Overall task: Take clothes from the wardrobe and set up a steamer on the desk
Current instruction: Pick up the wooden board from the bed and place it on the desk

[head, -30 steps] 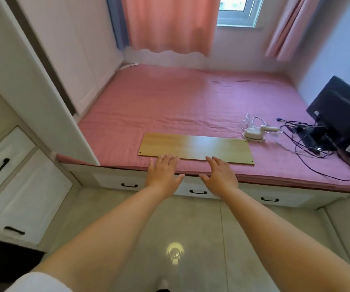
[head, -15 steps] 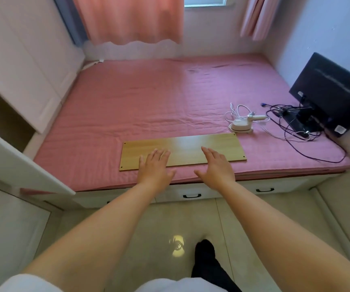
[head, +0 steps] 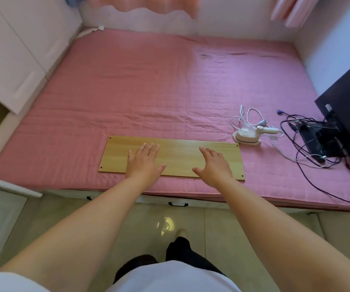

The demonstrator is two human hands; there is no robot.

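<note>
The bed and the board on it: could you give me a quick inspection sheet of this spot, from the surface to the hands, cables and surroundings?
Surface: wooden board lying flat on the pink bed cover.
Job's things: white steamer on the bed, just past the board's right end; no clothes seen.
Clutter: black monitor leaning at the bed's right side.
Hands: left hand and right hand over the board, fingers straight, holding nothing.
Cables: white cord coiled behind the steamer; dark cables tangled beside the monitor.
Surroundings: white wardrobe door on the left, pink curtains, tiled floor.
</note>
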